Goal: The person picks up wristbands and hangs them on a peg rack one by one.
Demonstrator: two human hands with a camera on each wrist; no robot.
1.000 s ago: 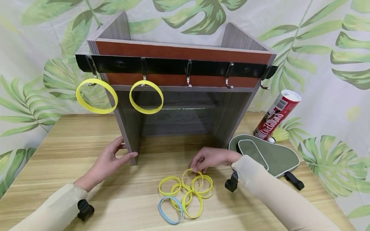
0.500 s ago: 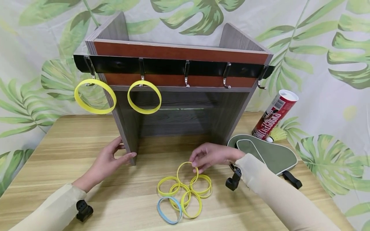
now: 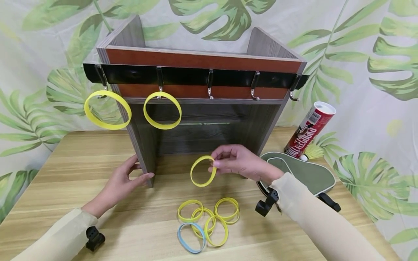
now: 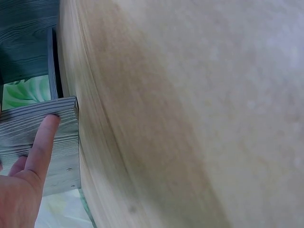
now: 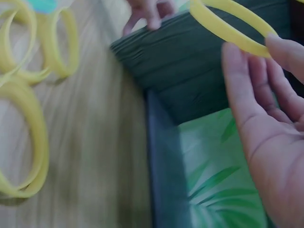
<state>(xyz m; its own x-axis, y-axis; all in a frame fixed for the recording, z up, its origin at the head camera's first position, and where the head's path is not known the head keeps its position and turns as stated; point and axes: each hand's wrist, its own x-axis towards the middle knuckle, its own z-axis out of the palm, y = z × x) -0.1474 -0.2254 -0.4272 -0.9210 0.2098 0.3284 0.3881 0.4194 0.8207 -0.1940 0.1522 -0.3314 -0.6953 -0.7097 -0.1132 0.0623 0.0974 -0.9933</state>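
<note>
In the head view my right hand [image 3: 241,161] pinches a yellow wristband [image 3: 203,171] between thumb and fingers, above the table in front of the grey wooden shelf [image 3: 142,145]. The right wrist view also shows the band [image 5: 232,23] at the fingertips. My left hand [image 3: 119,185] holds the lower left side panel, thumb at its front edge and the other fingers on its outer side. Two yellow wristbands [image 3: 108,125] [image 3: 162,126] hang from the two leftmost hooks of a black hook rail [image 3: 186,74]. The three other hooks carry nothing.
Several yellow wristbands [image 3: 225,232] and a blue wristband [image 3: 192,251] lie overlapping on the wooden table [image 3: 156,228]. To the right are a green racket-shaped case [image 3: 303,175], a red tube [image 3: 309,129] and a yellow shuttlecock [image 3: 313,151]. A leaf-patterned cloth [image 3: 362,83] hangs behind.
My right hand has lifted one yellow wristband off the pile, up and slightly left toward the shelf. The left hand stays at the side panel.
</note>
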